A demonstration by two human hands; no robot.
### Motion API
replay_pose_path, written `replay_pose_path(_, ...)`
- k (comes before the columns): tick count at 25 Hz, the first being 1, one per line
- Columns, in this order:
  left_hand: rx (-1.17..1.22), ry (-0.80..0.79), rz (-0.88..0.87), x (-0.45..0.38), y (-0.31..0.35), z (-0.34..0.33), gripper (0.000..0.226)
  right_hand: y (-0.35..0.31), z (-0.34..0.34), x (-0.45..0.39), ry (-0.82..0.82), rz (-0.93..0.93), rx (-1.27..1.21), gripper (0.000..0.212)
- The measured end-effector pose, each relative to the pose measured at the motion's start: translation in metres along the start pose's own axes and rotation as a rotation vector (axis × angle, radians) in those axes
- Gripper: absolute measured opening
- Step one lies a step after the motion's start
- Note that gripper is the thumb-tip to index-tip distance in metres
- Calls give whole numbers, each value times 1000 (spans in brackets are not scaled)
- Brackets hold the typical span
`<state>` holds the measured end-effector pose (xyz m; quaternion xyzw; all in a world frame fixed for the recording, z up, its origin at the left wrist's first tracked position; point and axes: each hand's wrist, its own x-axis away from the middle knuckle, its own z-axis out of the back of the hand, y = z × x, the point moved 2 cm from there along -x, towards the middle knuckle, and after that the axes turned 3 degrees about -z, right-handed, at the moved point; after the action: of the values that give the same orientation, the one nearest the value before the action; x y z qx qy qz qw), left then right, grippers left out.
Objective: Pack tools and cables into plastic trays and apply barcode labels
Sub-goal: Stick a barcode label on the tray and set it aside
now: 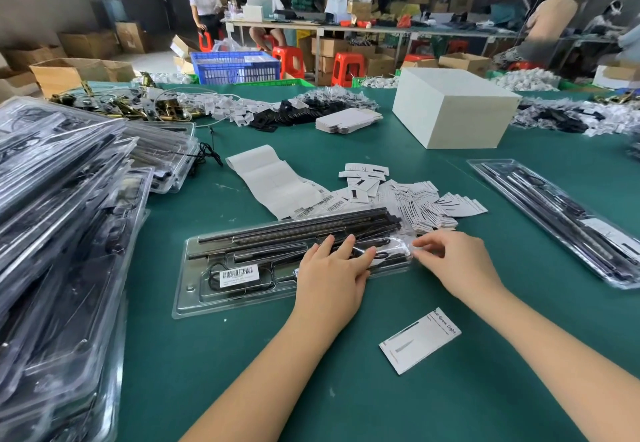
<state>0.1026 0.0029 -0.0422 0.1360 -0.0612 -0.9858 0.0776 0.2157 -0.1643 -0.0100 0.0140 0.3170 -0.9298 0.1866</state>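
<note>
A clear plastic tray [194, 299] lies in front of me on the green table, holding black rods [294, 225] and a coiled black cable [214, 280]. A barcode label [239, 274] is stuck on its left part. My left hand [332, 268] presses flat on the tray's right half with straight fingers. My right hand [457, 261] pinches the tray's right end between thumb and fingers.
A strip of barcode labels [277, 182] and a heap of small cards [415, 199] lie behind the tray. A stack of packed trays [62, 216] fills the left. Another packed tray [561, 216] is at the right, a white box [453, 112] behind, a leaflet [419, 339] near me.
</note>
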Motion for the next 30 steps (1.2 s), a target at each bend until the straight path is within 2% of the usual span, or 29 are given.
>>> replay_pose_path(3, 9, 2, -2, 0, 1, 0, 40, 3, -2, -6, -23, -114, -72, 23)
replay_pose_path(6, 32, 15, -8, 0, 0, 1, 39, -1, -9, -17, -127, -165, 105, 34)
replay_pose_path(7, 20, 15, -14, 0, 0, 1, 39, -1, -11, -22, -163, -212, 69, 33)
replay_pose_path(10, 32, 21, -14, 1, -1, 1, 40, -3, -1, -33, -318, -442, -262, 20)
replay_pose_path(13, 76, 53, -5, 1, -1, 5, 38, -1, 5, -37, -405, -566, -376, 20)
replay_pose_path(16, 62, 59, -11, 3, 0, 5, 37, -3, 1, -34, -356, -470, -204, 10)
replay_pose_path(19, 54, 33, -8, 1, -1, 3, 38, -6, -5, -29, -252, -272, 121, 26)
replay_pose_path(23, 4, 16, -7, 0, 0, -1, 40, -10, 2, -22, -272, -291, 3, 23)
replay_pose_path(25, 11, 22, 0, 1, 0, -2, 40, -15, -1, -16, -203, -127, 185, 28)
replay_pose_path(27, 24, 28, 2, 0, 0, -1, 40, -22, -7, -2, -71, 126, 362, 26)
replay_pose_path(28, 25, 28, 0, 0, 0, -1, 40, -21, -9, 2, -39, 184, 363, 25)
replay_pose_path(30, 12, 21, -6, 0, 0, -1, 40, -14, -7, 6, -38, 156, 228, 22)
